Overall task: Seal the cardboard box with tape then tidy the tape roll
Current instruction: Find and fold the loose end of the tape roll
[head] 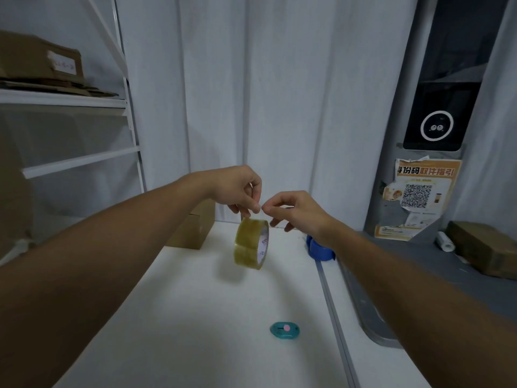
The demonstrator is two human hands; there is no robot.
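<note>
A roll of clear yellowish tape [251, 245] hangs in the air above the white table [195, 317], dangling from its free end. My left hand [237, 190] pinches that tape end just above the roll. My right hand [296, 210] is beside it, thumb and forefinger pinched at the same tape end, fingertips almost touching the left ones. A small brown cardboard box [193, 229] stands at the table's far left edge, partly hidden behind my left forearm.
A small teal box cutter [284, 329] lies on the table near me. A blue tape dispenser [319, 249] sits behind my right wrist. White shelving [84, 161] with cardboard stands left; a grey counter [419, 264] with a parcel [486, 252] lies right.
</note>
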